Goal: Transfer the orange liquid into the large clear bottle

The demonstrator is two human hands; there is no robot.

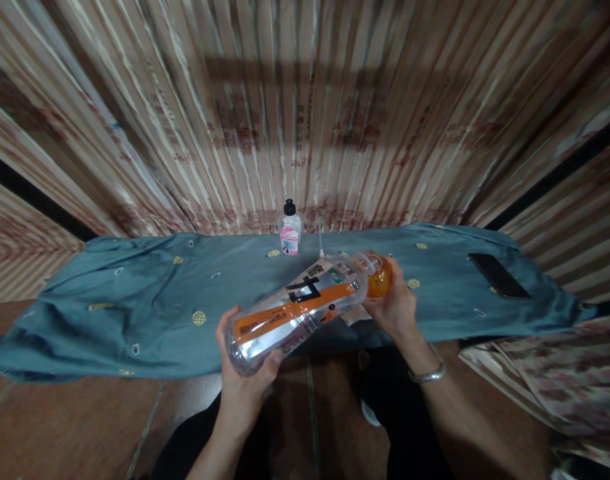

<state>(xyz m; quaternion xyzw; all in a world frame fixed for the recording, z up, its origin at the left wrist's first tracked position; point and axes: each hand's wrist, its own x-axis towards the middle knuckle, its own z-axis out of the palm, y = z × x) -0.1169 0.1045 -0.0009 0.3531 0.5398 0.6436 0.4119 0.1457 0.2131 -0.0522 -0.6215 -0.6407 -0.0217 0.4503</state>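
A large clear plastic bottle [295,307] with an orange, silver and black label lies tilted across the air above the cloth-covered table. My left hand [247,380] is wrapped round its base at the lower left. At the neck end, my right hand [397,307] grips a see-through orange, cap-like piece [379,277]. I cannot tell whether this piece is joined to the bottle's neck. Behind the big bottle stands a small clear bottle [290,235] with a pink label and black cap. A thin clear tube [321,243] shows next to it, its lower end partly hidden.
Blue-green patterned cloth [149,300] covers the narrow table. A black phone [499,275] lies at the right. Something pale and flat [356,315] sits beneath the held bottle, mostly hidden. A pleated curtain [305,120] hangs right behind the table; dark bars run along both sides.
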